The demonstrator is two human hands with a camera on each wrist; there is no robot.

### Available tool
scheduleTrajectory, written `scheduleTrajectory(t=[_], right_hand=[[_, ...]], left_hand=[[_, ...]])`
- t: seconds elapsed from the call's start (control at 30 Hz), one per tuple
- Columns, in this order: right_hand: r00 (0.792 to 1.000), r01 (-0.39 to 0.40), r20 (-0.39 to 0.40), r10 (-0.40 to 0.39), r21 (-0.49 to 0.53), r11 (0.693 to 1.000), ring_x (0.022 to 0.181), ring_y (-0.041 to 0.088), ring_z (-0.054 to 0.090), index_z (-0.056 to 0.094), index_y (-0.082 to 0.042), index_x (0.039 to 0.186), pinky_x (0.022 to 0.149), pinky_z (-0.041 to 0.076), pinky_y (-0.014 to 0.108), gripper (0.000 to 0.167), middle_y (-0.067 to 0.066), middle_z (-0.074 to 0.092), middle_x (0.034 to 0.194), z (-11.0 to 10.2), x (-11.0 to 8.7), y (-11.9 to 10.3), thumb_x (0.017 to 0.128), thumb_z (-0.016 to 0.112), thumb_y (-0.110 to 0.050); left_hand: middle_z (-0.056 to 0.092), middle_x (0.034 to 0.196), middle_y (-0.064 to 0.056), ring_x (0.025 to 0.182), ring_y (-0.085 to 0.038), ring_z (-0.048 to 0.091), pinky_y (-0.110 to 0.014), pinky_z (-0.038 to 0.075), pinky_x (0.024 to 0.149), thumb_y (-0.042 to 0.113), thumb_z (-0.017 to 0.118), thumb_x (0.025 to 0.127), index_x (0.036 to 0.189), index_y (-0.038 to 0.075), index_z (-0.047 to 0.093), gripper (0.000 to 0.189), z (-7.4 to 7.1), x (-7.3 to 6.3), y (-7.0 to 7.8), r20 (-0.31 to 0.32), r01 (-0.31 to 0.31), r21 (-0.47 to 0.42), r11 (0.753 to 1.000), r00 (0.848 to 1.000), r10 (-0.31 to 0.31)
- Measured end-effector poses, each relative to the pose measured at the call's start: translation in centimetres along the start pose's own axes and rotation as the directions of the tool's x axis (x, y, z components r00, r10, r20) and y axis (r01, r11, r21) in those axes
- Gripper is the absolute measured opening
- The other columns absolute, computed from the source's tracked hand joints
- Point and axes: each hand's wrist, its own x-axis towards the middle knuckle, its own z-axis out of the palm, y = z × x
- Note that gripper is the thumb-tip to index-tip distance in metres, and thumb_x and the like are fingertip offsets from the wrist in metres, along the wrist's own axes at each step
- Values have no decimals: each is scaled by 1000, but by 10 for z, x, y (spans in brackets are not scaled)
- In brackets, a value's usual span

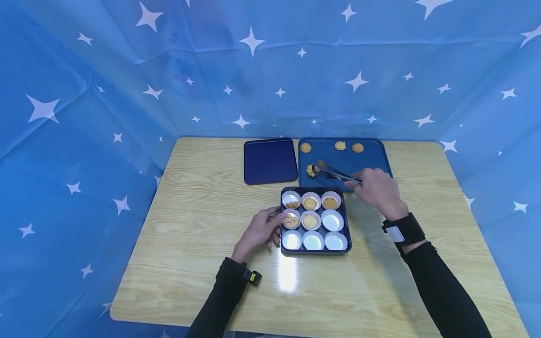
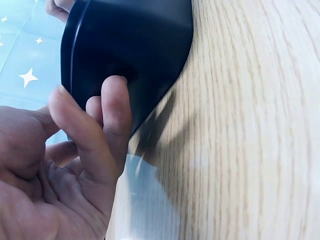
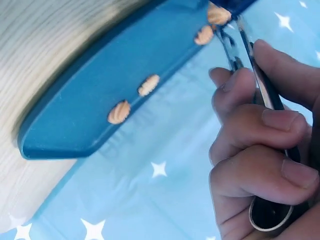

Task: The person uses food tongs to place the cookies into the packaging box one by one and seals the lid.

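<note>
My right hand [image 1: 378, 191] grips metal tongs [image 1: 338, 174], their tips spread around a flower-shaped cookie [image 1: 311, 170] on the blue tray [image 1: 344, 162]; whether they touch it I cannot tell. In the right wrist view the curled fingers [image 3: 255, 130] wrap the tongs' handle. My left hand [image 1: 259, 228] holds the left wall of a dark rectangular box [image 1: 316, 252], thumb over its rim, fingers outside. White paper cups stand in rows inside. Cookies lie in the back-row cups and in two middle-row cups, including a button-like cookie [image 1: 290, 220] and a plain round cookie [image 1: 310, 221].
Along the blue tray's far side lie a swirled cookie [image 1: 305, 147], a ring-shaped cookie [image 1: 340, 145] and another swirled cookie [image 1: 357, 148]. A dark navy tray [image 1: 270, 162] stands left of it. A starry blue cloth [image 1: 279, 70] hangs behind the wooden table [image 1: 203, 211].
</note>
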Motion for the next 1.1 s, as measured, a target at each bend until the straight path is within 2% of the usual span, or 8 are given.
scheduleTrajectory(t=[0.13, 0.23, 0.4, 0.63, 0.8, 0.9, 1.1], right_hand=[[999, 12, -37, -11, 28, 1000, 38, 18, 30, 75, 2, 120, 36, 18, 26, 41, -2, 29, 48, -14, -7, 0, 100, 69, -34], [1000, 9, -21, -9, 5, 1000, 41, 19, 34, 74, 0, 122, 37, 20, 27, 45, -2, 31, 48, -15, -7, -1, 99, 70, -38], [999, 20, 51, -19, -20, 1000, 45, 19, 45, 70, 2, 128, 38, 24, 27, 55, 0, 37, 48, 1, -1, -1, 97, 71, -43], [997, 33, 67, -30, -47, 998, 44, 20, 45, 73, 0, 124, 39, 20, 27, 49, -1, 36, 52, 19, 7, -4, 98, 71, -41], [1000, -5, 25, 7, -84, 996, 46, 22, 46, 78, -6, 103, 39, 20, 28, 34, -2, 32, 55, 19, 6, 2, 99, 70, -38], [1000, -19, 0, 19, -84, 996, 44, 22, 42, 76, -8, 91, 38, 19, 27, 32, -2, 29, 54, 15, 1, 11, 99, 71, -39], [999, 2, -49, -5, -55, 998, 42, 20, 38, 77, -6, 92, 36, 21, 27, 33, -1, 33, 50, 2, -8, 22, 102, 67, -36]], left_hand=[[65, 75, -15, 53, -31, 67, -44, 58, 39, 42, 59, 105, 154, 4, 44, 63, -4, 2, 0, -9, -10, 2, 1000, 1000, 10], [64, 75, -15, 52, -29, 67, -43, 57, 38, 42, 60, 105, 154, 4, 44, 63, -9, 2, 1, -26, -10, -2, 1000, 1000, 10], [64, 75, -15, 52, -30, 67, -43, 57, 38, 39, 60, 106, 154, 4, 44, 61, -10, 0, 2, -26, 4, 2, 1000, 1000, -4], [65, 75, -14, 53, -30, 67, -42, 58, 39, 42, 60, 105, 154, 5, 45, 63, 4, 2, 3, 5, 19, 2, 1000, 1000, -19], [65, 75, -13, 54, -32, 68, -45, 58, 40, 43, 60, 104, 154, 7, 46, 63, 10, 4, -2, 6, 25, -3, 1000, 1000, -25], [65, 75, -14, 54, -32, 68, -45, 58, 40, 43, 60, 105, 154, 7, 45, 63, 10, 4, -4, 8, 20, 5, 1000, 1000, -20], [66, 77, -15, 54, -30, 68, -44, 58, 40, 43, 59, 105, 155, 5, 43, 65, 1, 0, -5, 0, -5, 9, 1000, 1000, 5]])
